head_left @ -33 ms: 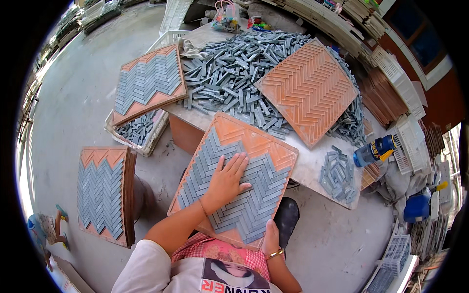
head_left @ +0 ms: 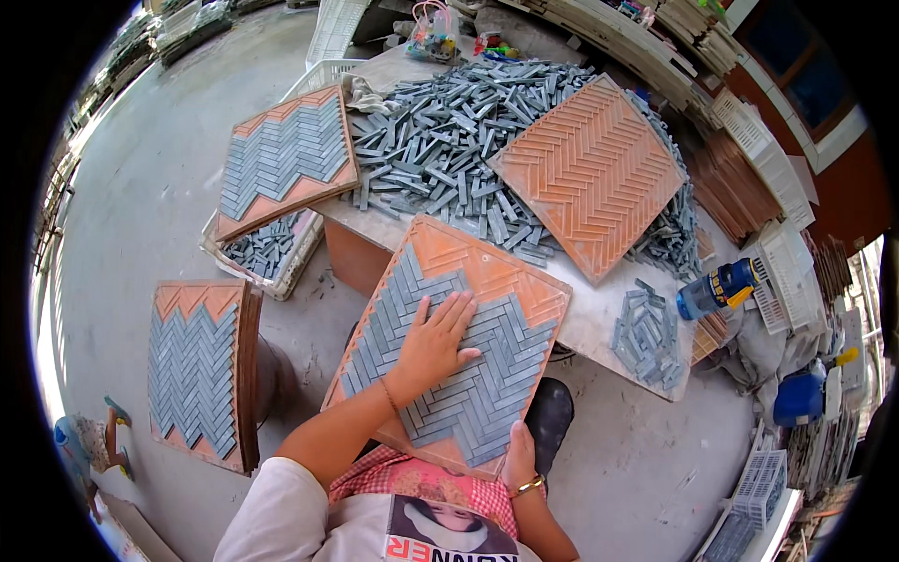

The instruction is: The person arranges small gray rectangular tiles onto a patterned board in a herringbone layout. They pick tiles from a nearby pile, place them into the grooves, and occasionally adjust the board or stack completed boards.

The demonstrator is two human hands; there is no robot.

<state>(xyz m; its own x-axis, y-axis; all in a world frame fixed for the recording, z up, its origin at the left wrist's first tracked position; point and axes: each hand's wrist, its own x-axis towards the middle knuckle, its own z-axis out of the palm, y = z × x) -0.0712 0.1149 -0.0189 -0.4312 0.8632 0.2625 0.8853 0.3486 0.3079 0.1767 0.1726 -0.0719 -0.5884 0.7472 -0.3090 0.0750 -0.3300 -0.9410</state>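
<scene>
Across my lap rests an orange herringbone tile mould (head_left: 496, 267), tilted, its upper edge against the table. Narrow grey-blue stone strips (head_left: 487, 403) fill most of its slots in a zigzag; orange slots show at the top and in the lower corners. My left hand (head_left: 435, 342) lies flat on the strips near the middle, fingers stretched out and thumb apart. At the mould's lower right edge my right hand (head_left: 520, 457) grips the rim, its fingers partly hidden underneath.
A table (head_left: 581, 314) bears a heap of loose strips (head_left: 449, 140), an unfilled mould (head_left: 590, 169), a filled mould (head_left: 286, 150) and a blue bottle (head_left: 716, 290). Left stands a stack of moulds (head_left: 197, 365); a crate of strips (head_left: 272, 248) sits beneath. A small person (head_left: 84, 440) is at far left.
</scene>
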